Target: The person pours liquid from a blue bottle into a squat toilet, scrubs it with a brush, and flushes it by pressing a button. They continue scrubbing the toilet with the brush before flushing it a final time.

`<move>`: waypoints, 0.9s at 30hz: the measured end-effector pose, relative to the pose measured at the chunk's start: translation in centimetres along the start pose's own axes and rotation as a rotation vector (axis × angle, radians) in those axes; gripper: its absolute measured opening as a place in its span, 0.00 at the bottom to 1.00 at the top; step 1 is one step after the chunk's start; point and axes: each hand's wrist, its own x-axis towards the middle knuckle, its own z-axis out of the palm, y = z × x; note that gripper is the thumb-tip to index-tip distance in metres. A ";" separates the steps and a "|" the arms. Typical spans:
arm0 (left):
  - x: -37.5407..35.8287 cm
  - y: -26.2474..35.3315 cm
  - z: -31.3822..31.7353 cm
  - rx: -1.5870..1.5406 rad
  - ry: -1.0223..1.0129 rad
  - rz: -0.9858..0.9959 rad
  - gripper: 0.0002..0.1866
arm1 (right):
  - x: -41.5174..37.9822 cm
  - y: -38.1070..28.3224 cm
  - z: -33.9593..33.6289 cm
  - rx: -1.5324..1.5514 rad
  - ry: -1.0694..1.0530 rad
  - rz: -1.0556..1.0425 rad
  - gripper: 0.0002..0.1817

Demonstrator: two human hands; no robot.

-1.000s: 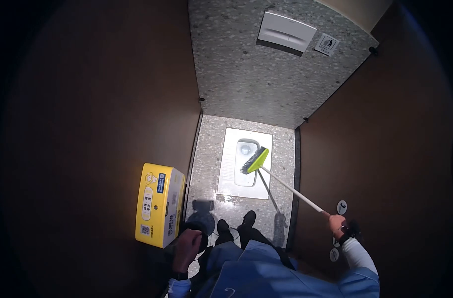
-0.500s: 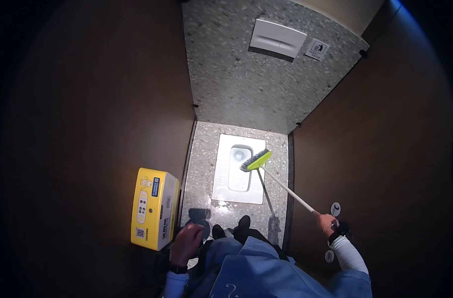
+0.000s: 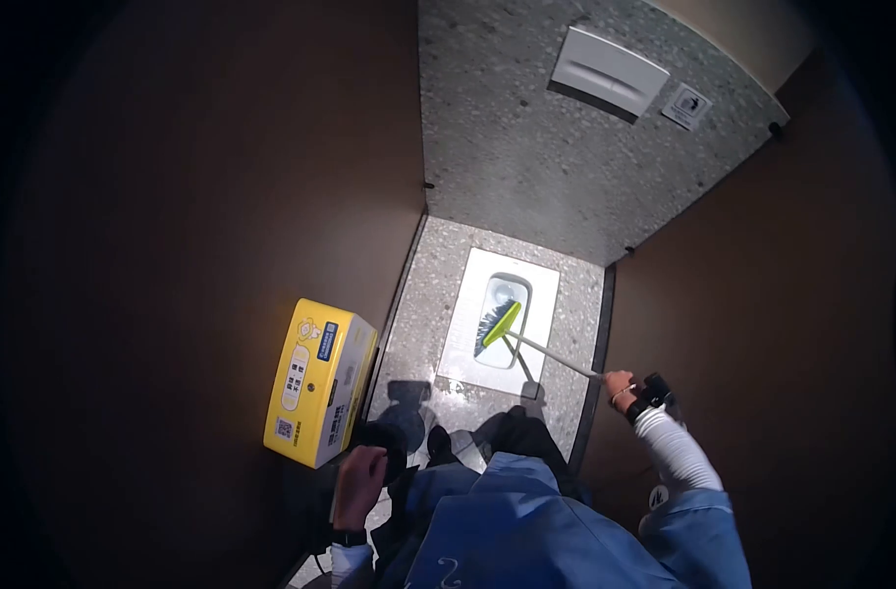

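Note:
My right hand is wrapped round the end of a pale pole, at the right. The pole runs down to a green brush with dark bristles, which is over the basin of a white squat toilet set in the floor. At the lower left, my left hand is held in front of my body with its fingers curled, apart from the brush. Whether it holds anything is hidden. The nearest thing to it is a yellow and white box on the left wall.
Dark brown partitions stand on the left and right. A speckled wall at the back bears a white panel and a small sign. Dark shoes and legs show below the toilet.
The brush has moved left over the toilet basin and turned more upright. My right hand has come in with the pole. The whole view has shifted and tilted.

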 end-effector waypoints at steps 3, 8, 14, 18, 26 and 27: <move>-0.5 -0.3 0.5 0.019 0.066 -0.014 0.05 | 1.6 0.6 1.3 0.133 -0.031 0.276 0.14; 2.2 5.3 3.2 0.059 0.140 -0.088 0.05 | 5.0 8.2 0.7 -0.179 -0.017 0.085 0.11; 6.1 12.5 11.7 -0.005 0.111 -0.022 0.05 | 4.9 14.7 -8.5 -0.233 -0.022 -0.198 0.10; 6.5 16.7 14.3 -0.035 0.064 -0.081 0.07 | 6.0 15.2 -12.0 -0.325 -0.184 -0.338 0.12; 4.1 16.3 13.8 -0.067 0.217 -0.179 0.07 | 10.5 15.4 -17.7 -0.411 -0.035 -0.395 0.12; 3.8 15.5 13.7 -0.065 0.239 -0.172 0.06 | 11.0 14.8 -18.2 -0.411 -0.013 -0.398 0.12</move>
